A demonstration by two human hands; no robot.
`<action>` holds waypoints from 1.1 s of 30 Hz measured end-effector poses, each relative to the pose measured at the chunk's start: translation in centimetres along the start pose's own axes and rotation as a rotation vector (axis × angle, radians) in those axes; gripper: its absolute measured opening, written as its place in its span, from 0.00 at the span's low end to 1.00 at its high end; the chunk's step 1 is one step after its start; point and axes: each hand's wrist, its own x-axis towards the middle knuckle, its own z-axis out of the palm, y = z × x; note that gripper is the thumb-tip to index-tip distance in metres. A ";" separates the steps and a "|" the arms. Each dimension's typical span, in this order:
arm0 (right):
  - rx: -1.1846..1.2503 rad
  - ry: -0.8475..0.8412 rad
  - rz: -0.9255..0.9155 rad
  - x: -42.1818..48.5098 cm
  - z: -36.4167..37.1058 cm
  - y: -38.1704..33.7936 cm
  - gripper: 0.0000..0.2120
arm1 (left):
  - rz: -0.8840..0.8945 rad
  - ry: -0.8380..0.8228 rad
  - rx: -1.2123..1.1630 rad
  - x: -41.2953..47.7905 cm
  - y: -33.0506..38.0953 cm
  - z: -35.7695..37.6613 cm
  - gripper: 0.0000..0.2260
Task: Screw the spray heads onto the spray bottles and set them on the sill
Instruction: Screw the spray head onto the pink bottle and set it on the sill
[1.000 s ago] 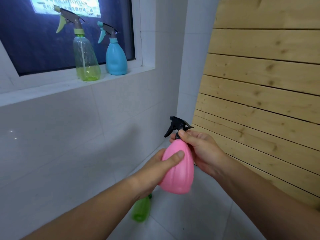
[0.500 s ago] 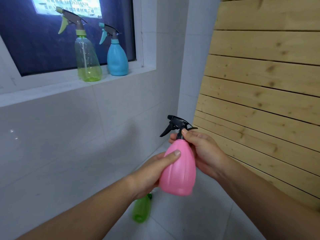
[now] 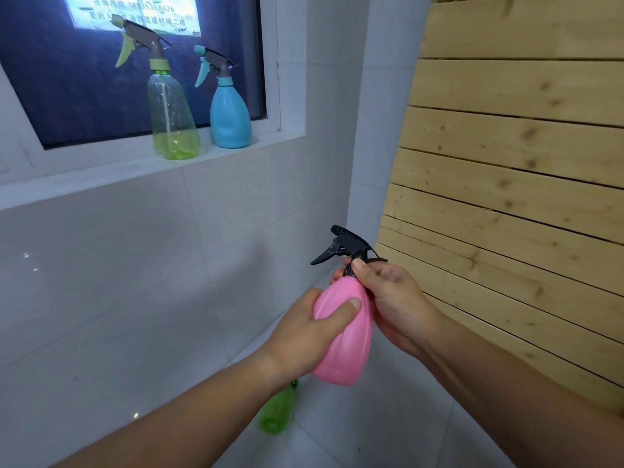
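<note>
**Pink bottle in both hands, two bottles on the sill**

Near the wooden slats (image 3: 506,197) at the right, the pink bottle (image 3: 341,342) is held upright in the air. The left hand (image 3: 304,336) wraps its body, thumb lying across the front and fingers curled behind. The right hand (image 3: 391,298) pinches the neck under the black spray head (image 3: 347,246), thumb tip on the collar, trigger pointing left.

Far left, on the sill (image 3: 101,173), stand a clear green bottle (image 3: 172,119) and, just right of it, a blue bottle (image 3: 230,118), both with heads on. Low on the floor a green bottle (image 3: 278,412) lies partly hidden by the left forearm.

Behind the window glass a sign shows the digits 18935358826 and Chinese characters too blurred to read.
</note>
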 end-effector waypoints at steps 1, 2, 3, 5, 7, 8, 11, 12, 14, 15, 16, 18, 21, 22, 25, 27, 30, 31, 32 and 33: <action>0.009 -0.007 0.002 0.0 -0.1 0.0 0.14 | 0.003 0.000 0.009 0.0 0.0 -0.1 0.26; 0.024 -0.018 0.005 0.1 -0.2 0.1 0.13 | 0.001 -0.011 0.009 0.0 0.0 -0.3 0.27; 0.033 -0.026 0.009 0.1 -0.2 0.0 0.13 | -0.001 -0.037 -0.004 0.2 0.0 -0.5 0.28; 0.037 -0.021 0.025 0.3 -0.2 -0.4 0.13 | -0.001 -0.104 -0.070 0.7 0.1 -1.3 0.30; 0.049 -0.012 0.014 0.4 -0.2 -0.8 0.14 | -0.019 -0.127 -0.185 1.4 0.1 -2.1 0.31; 0.035 -0.008 -0.004 0.4 -0.2 -1.0 0.14 | -0.035 -0.121 -0.247 1.7 0.2 -2.5 0.31; -0.118 -0.004 -0.064 -0.1 0.0 -1.4 0.11 | -0.020 -0.079 -0.308 2.2 0.3 -3.5 0.31; -0.186 -0.016 -0.083 -0.3 0.2 -1.4 0.12 | -0.001 -0.061 -0.303 2.5 0.3 -3.7 0.29; -0.324 -0.058 -0.128 -0.8 0.7 -1.4 0.13 | 0.032 -0.036 -0.304 2.8 0.3 -4.0 0.25; -0.386 -0.085 -0.154 -1.0 1.0 -1.4 0.14 | 0.044 -0.032 -0.305 2.9 0.4 -4.2 0.23; -0.439 -0.112 -0.183 -1.1 1.3 -1.5 0.15 | 0.056 -0.030 -0.306 3.0 0.5 -4.4 0.22; -0.500 -0.163 -0.226 -1.0 2.0 -2.0 0.17 | 0.090 -0.013 -0.299 3.0 0.9 -5.1 0.21; -0.486 -0.165 -0.207 -0.2 3.3 -2.9 0.25 | 0.151 0.044 -0.300 3.0 1.9 -6.9 0.23; -0.443 -0.154 -0.205 0.3 4.0 -3.0 0.26 | 0.173 0.071 -0.299 3.0 2.3 -7.7 0.23; -0.380 -0.109 -0.241 2.4 6.7 -3.4 0.27 | 0.225 0.152 -0.317 3.0 3.5 -10.9 0.22; -0.362 -0.107 -0.275 4.2 9.1 -3.7 0.22 | 0.245 0.187 -0.324 3.0 4.3 -13.4 0.20; -0.329 -0.157 -0.323 7.0 13.5 -4.5 0.13 | 0.281 0.247 -0.309 2.9 5.6 -17.9 0.21; -0.319 -0.181 -0.336 7.9 15.0 -4.9 0.12 | 0.291 0.269 -0.292 2.9 6.1 -19.5 0.21; -0.323 -0.206 -0.347 8.8 16.4 -5.2 0.13 | 0.298 0.294 -0.267 2.8 6.4 -21.1 0.21; -0.342 -0.227 -0.353 9.6 17.6 -5.7 0.15 | 0.299 0.320 -0.236 2.8 6.9 -22.4 0.20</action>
